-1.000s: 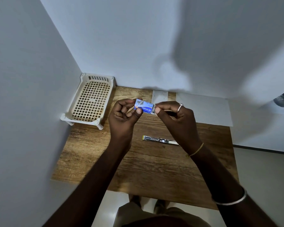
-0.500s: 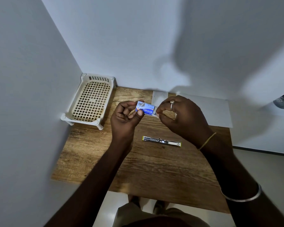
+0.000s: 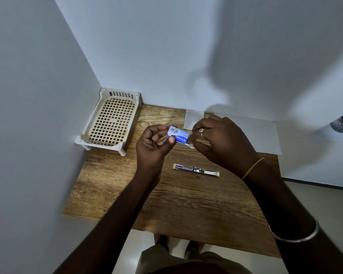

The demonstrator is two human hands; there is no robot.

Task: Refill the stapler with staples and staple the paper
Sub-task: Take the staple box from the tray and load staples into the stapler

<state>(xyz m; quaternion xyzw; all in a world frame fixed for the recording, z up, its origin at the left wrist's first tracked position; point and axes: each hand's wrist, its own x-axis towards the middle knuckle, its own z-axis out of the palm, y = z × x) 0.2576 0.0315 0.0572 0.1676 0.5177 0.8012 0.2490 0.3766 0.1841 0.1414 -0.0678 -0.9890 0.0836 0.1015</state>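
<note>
left hand [image 3: 154, 143] pinches the staple box [image 3: 177, 135] above the table [image 3: 186, 204], right hand [image 3: 220, 141] picks at its end, next a strip goes into the opened stapler [image 3: 196, 170] below.

a bare, desk-like corner: a small wood-grain surface [image 3: 186, 204] against plain white walls [image 3: 166, 46], a cream plastic basket [image 3: 111, 121] at the surface's far left corner, paper sheets [image 3: 263, 135] at its far edge.
</note>
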